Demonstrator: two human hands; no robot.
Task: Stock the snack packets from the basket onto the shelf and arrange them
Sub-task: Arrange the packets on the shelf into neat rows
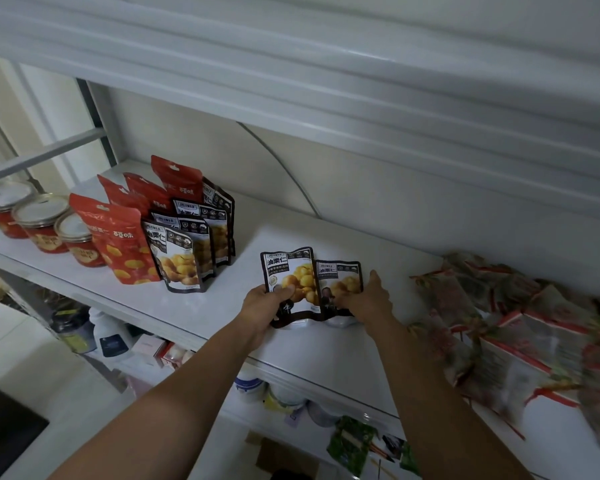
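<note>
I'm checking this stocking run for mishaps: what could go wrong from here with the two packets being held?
1. The left hand and right hand hold the left chestnut packet and right chestnut packet upright near the shelf front edge; once let go, they might tip and slide off.
2. Pushed toward the standing black packets, they could topple that row.

Lidded red cans (39, 223): three are counted, far left | red packets (118, 244): four are stood in a row just right of these | black-and-white packets (179, 261): four are stood in a row, centre-left | held packets (291, 282): two of the same kind are counted, one gripped in the left hand (264, 306), one in the right hand (371, 299) | red-and-green packets (499, 341): heaped at right, blurred, so no count can be given
</note>
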